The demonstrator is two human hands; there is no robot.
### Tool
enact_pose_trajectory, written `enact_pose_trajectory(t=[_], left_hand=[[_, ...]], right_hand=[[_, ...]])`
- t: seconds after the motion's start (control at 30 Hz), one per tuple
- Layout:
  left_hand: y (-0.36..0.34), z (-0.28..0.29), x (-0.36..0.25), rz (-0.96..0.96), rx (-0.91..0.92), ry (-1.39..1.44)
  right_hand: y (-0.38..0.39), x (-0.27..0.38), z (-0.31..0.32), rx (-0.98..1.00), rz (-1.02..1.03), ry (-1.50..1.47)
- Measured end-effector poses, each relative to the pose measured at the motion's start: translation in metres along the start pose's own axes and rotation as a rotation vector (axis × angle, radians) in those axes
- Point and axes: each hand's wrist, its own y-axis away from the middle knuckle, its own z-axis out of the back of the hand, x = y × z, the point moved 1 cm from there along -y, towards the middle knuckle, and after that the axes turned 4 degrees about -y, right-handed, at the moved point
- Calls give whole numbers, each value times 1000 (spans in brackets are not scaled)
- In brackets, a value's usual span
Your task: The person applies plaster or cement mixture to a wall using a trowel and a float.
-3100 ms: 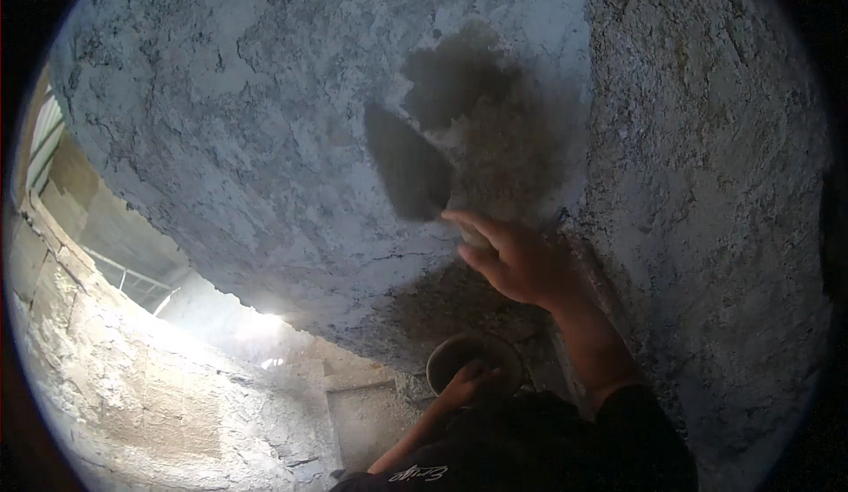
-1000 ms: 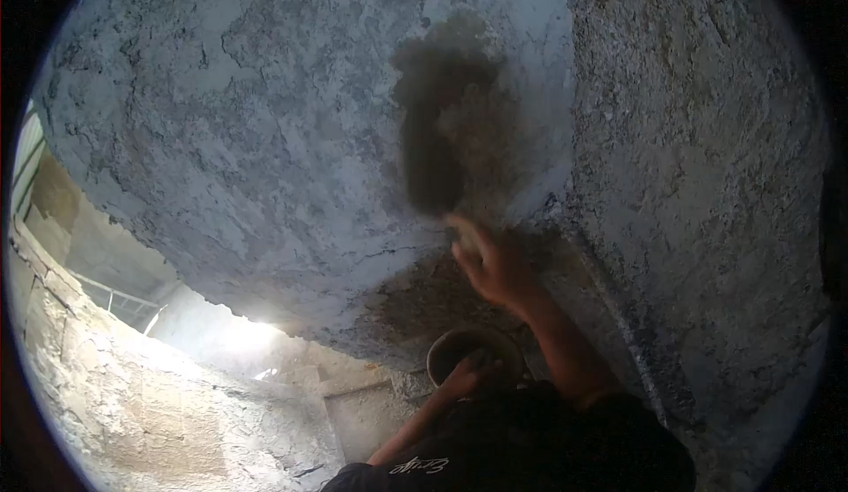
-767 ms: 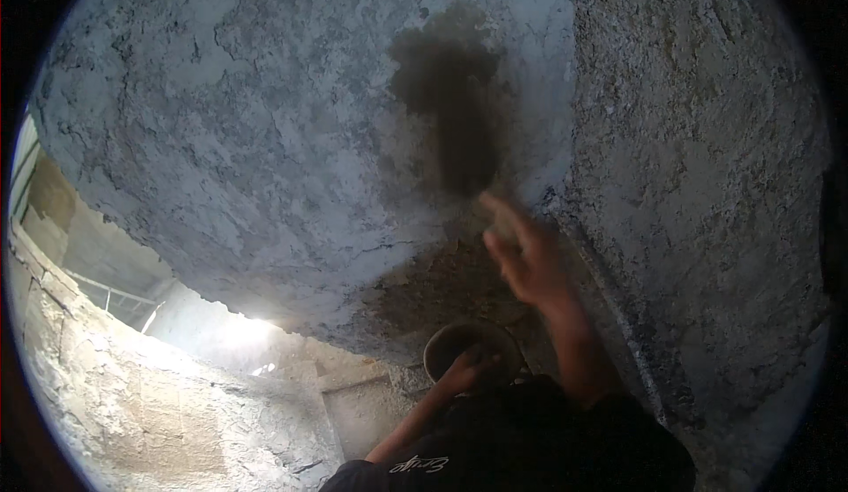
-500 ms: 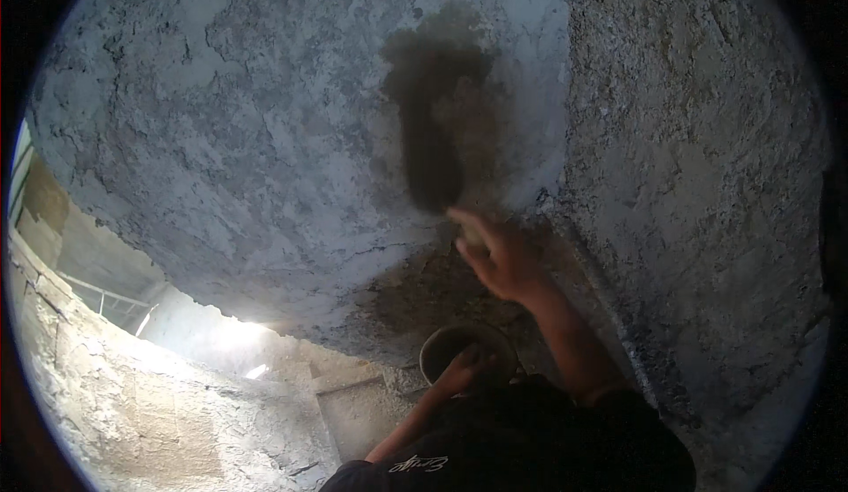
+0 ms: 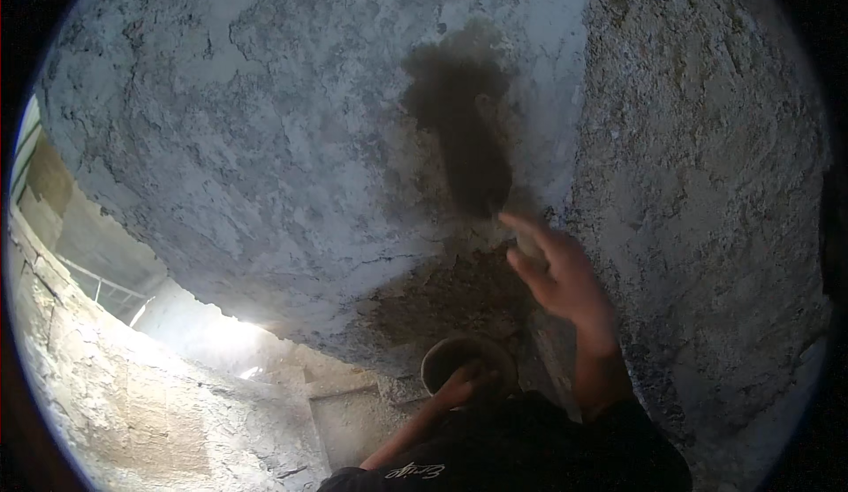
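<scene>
My left hand (image 5: pixel 461 388) grips the near rim of a round bowl (image 5: pixel 430 359) held close to my body, its fingers reaching over the edge into the dark inside. What the bowl holds is too dark to make out. My right hand (image 5: pixel 558 271) is raised against the rough grey plastered wall (image 5: pixel 265 139), fingers and thumb curled around something pale that I cannot make out. Beside its fingertips ends a dark, long shape (image 5: pixel 473 165) on the wall; whether this is a wet patch, a shadow or partly a tool is unclear. It widens toward the top.
A rougher wall face (image 5: pixel 698 156) adjoins at the right, meeting the smoother one along a vertical edge. Brown bare material (image 5: pixel 433 298) shows below the plaster. Lower left lie a bright, sunlit rough surface (image 5: pixel 115 404) and a thin metal rail (image 5: pixel 102 282).
My right hand has moved to the right, and the lower end of the dark shape has shifted right beside it. The view has shifted slightly. My left hand stays at the bowl.
</scene>
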Motion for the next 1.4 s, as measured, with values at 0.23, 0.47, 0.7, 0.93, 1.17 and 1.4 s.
enact_pose_trajectory(t=[0.23, 0.47, 0.7, 0.93, 1.17, 1.4], left_hand=[[4, -4, 31, 1, -41, 24], [12, 18, -10, 120, 23, 28], [12, 4, 17, 20, -18, 59], [12, 17, 42, -65, -99, -30], [12, 4, 34, -23, -144, 75], [17, 5, 0, 46, 49, 48]], right_hand=[[-29, -40, -28, -46, -79, 224], [31, -51, -51, 37, -28, -68], [-37, -26, 2, -130, -86, 7], [-7, -43, -60, 198, -91, -165], [2, -28, -48, -65, 31, -150], [-33, -42, -33, -65, -122, 61]])
